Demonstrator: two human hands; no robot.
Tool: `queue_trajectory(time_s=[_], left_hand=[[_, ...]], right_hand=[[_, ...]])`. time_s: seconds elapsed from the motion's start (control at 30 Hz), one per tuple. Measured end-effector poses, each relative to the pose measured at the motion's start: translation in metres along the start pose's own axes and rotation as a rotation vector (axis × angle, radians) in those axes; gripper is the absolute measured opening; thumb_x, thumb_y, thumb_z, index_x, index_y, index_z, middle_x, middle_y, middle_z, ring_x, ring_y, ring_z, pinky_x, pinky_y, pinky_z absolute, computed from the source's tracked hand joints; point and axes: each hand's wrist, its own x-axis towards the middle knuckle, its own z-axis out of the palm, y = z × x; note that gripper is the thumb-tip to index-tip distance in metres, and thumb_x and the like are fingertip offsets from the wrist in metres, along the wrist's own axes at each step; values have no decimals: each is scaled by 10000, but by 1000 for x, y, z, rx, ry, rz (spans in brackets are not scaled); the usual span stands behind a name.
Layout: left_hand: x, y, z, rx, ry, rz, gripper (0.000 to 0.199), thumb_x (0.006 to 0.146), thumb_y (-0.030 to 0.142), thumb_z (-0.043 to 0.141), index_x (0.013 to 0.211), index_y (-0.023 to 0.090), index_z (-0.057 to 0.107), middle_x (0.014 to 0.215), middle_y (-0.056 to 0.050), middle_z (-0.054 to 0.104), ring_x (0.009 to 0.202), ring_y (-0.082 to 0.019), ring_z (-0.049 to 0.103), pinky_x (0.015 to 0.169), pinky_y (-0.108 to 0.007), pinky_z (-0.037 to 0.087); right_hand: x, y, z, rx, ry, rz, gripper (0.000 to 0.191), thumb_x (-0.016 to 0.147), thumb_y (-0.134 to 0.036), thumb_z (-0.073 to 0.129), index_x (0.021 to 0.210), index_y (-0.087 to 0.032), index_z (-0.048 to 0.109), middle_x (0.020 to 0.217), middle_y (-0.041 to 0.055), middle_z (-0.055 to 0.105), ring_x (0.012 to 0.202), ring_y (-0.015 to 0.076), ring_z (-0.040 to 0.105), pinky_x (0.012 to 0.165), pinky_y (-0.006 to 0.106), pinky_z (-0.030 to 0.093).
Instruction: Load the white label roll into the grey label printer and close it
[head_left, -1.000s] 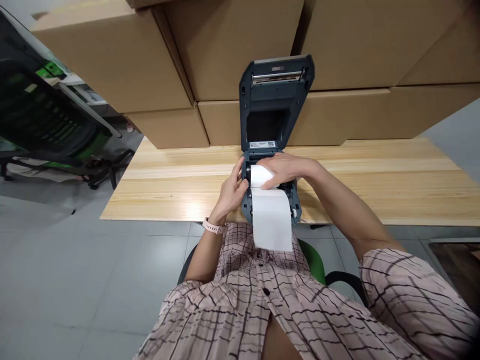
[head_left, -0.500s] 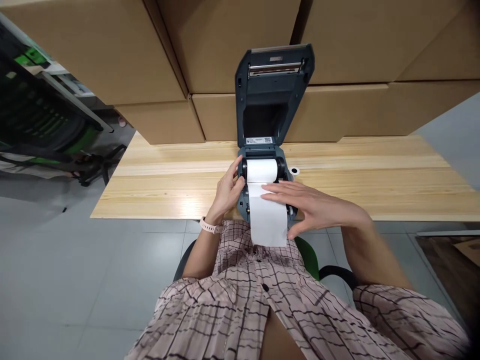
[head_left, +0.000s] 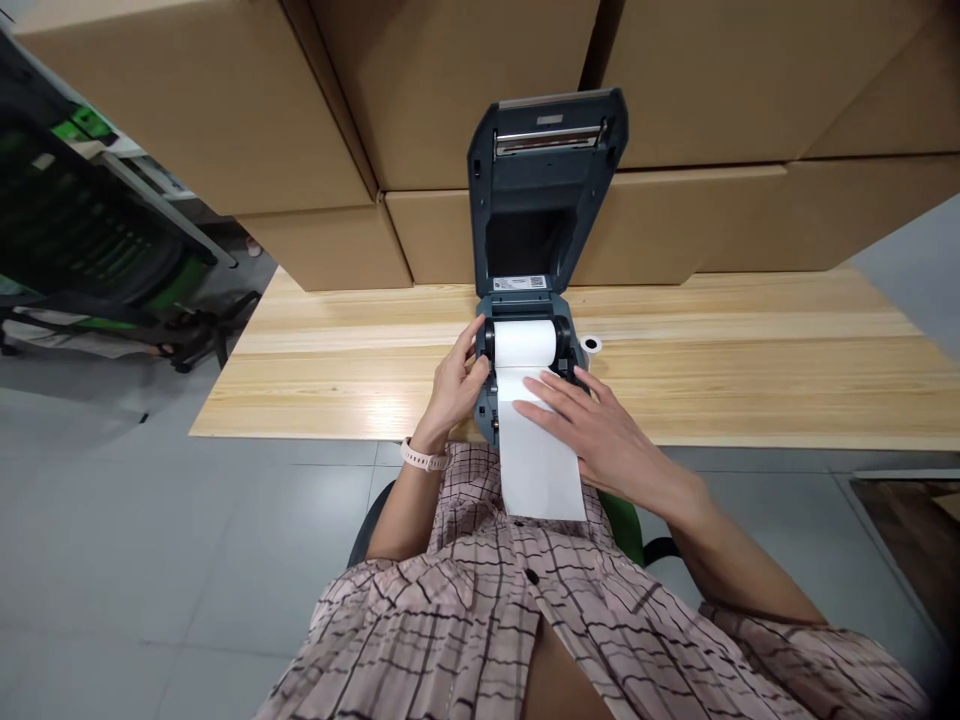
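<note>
A dark grey label printer (head_left: 486, 408) stands at the front edge of the wooden table, its lid (head_left: 547, 190) raised. Inside sits a roll of white labels (head_left: 525, 344), and a white strip (head_left: 541, 480) runs from it over the printer's front and hangs past the table edge. My left hand (head_left: 451, 388) rests against the printer's left side, thumb and fingers apart. Spread fingers of my right hand (head_left: 592, 425) lie flat on the strip, below the roll. A small white roll with a dark core (head_left: 591, 345) is beside the printer on the right.
Large cardboard boxes (head_left: 337, 245) are stacked along the back of the wooden table (head_left: 337, 350), behind the printer. A dark and green chair (head_left: 90, 230) stands on the floor at the left.
My right hand has shifted down and left and now lies more fully over the strip. The strip hangs lower than before. My left hand has stayed at the printer's side.
</note>
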Motion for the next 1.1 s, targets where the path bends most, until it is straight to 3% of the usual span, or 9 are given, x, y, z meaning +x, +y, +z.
queue_trajectory(time_s=[0.17,0.47,0.77,0.93,1.1], left_hand=[[-1,2,1,-20,3,-23,578,1015,282,520,1589,335,477,1627,-87,548,1401,-283,609,1109,-483,539],[-1,7,3,-69,8,-60,580,1009,285,533,1585,275,466,1622,-128,544,1409,-277,608,1079,-432,571],[0,-3,2,-57,7,-38,583,1024,364,546,1590,268,450,1612,-134,552,1381,-277,631,1108,-442,555],[-9,7,10,-218,48,-120,703,967,453,658,1597,248,425,1716,-145,421,1571,-328,442,1262,-489,424],[-39,23,21,-340,46,-262,933,877,382,784,1664,321,287,1796,-77,262,1660,-326,271,1358,-513,275]], right_hand=[[-7,-9,7,-4,19,10,1016,912,48,443,1714,-451,68,1722,-3,403,1628,242,343,1291,625,352],[-14,-17,10,95,95,37,983,955,35,421,1709,-463,32,1723,-17,368,1612,221,360,1266,584,452],[-19,-17,13,97,112,21,989,936,85,390,1714,-444,85,1713,-4,402,1616,210,363,1267,579,452],[-20,-16,13,83,125,3,907,956,63,373,1712,-403,191,1703,13,436,1612,221,376,1260,575,448],[-19,-18,17,100,132,7,858,972,51,372,1694,-401,270,1695,6,453,1603,215,394,1265,567,439]])
